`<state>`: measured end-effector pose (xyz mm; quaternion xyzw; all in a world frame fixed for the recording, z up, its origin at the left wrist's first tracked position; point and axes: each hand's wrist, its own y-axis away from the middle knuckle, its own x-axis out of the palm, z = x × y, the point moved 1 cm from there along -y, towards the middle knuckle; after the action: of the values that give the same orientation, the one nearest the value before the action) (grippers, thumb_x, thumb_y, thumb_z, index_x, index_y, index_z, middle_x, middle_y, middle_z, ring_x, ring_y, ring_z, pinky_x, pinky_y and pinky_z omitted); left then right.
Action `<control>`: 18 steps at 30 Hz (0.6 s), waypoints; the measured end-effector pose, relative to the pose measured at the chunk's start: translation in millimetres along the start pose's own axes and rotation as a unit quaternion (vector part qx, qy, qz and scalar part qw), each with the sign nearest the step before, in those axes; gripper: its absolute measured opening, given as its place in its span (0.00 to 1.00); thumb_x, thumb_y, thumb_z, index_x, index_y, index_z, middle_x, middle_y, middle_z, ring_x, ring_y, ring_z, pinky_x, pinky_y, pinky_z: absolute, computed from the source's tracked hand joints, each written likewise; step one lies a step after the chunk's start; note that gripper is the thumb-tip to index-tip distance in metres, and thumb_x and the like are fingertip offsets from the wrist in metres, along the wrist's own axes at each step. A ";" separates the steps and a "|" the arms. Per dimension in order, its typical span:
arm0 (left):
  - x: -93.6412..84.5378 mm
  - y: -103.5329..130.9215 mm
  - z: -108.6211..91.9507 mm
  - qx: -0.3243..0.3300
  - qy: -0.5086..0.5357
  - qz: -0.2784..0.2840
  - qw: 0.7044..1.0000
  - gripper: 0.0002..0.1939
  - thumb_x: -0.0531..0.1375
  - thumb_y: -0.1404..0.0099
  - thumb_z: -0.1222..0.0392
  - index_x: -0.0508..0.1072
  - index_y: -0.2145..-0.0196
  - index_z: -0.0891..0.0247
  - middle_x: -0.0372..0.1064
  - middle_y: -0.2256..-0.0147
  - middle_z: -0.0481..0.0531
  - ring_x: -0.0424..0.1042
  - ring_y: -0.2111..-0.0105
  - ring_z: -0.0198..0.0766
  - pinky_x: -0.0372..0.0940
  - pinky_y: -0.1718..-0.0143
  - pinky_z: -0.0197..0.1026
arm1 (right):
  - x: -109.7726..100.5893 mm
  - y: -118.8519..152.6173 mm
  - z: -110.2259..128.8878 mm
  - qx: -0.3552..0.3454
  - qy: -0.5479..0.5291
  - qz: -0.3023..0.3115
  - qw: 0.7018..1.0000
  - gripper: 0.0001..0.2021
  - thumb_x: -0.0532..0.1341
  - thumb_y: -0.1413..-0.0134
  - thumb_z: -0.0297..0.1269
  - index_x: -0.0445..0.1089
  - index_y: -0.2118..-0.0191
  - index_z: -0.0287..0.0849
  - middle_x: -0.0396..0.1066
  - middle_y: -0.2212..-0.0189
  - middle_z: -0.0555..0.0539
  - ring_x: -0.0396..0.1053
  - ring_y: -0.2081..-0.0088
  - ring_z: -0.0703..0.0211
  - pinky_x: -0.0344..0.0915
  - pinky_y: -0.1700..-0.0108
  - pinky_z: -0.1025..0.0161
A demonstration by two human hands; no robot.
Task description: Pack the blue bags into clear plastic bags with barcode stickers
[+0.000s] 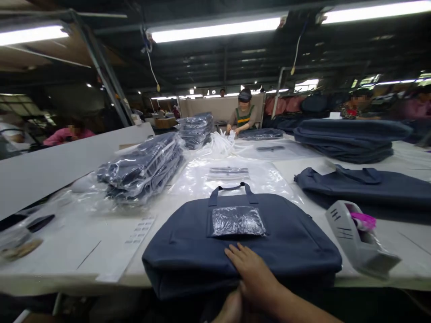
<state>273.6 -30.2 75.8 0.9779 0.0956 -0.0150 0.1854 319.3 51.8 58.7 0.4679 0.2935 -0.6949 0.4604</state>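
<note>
A dark blue bag (286,251) lies on the near edge of the white table, its handles pointing away from me. On its upper side is a small packet (237,220) in clear crinkled plastic. My right hand (254,271) rests on the bag just below this packet, fingers stretched out and apart. Lower down, at the bag's near edge, is my left hand (230,308); it is cut off by the frame, and its fingers and anything in them are hidden.
Plastic-wrapped bags (144,166) are stacked at the left. Clear plastic sheets (266,175) lie beyond the bag. At the right are a tape dispenser (353,237), another blue bag (370,190) and a bag pile (346,139). A person (244,116) works across the table (74,242).
</note>
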 end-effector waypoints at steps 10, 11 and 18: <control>-86.2 -15.9 -2.2 0.317 -0.449 -0.158 0.820 0.20 0.53 0.31 0.56 0.67 0.43 0.56 0.67 0.44 0.55 0.66 0.43 0.45 0.65 0.43 0.51 | -42.2 7.8 -17.1 -0.120 -0.124 0.090 0.981 0.32 0.66 0.51 0.44 0.65 0.40 0.41 0.62 0.39 0.38 0.59 0.39 0.40 0.56 0.38 0.50; -86.3 -25.5 9.0 0.328 -0.501 -0.164 0.784 0.21 0.53 0.31 0.57 0.65 0.41 0.56 0.64 0.41 0.55 0.63 0.41 0.46 0.65 0.43 0.53 | -61.5 -0.4 -27.5 -0.143 -0.157 0.124 0.969 0.23 0.62 0.46 0.47 0.72 0.45 0.45 0.71 0.46 0.43 0.68 0.45 0.47 0.62 0.42 0.56; -79.0 -41.9 46.3 0.344 -0.608 -0.189 0.689 0.23 0.52 0.31 0.59 0.61 0.38 0.58 0.55 0.37 0.52 0.58 0.38 0.44 0.66 0.43 0.51 | -129.4 -131.9 -139.9 0.219 -0.202 -0.223 0.928 0.33 0.64 0.47 0.44 0.60 0.37 0.38 0.60 0.38 0.36 0.55 0.36 0.41 0.50 0.36 0.49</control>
<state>188.3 -23.2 22.7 0.7108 0.1332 -0.6733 -0.1537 269.8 269.6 120.3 0.3298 0.1318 -0.9062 0.2295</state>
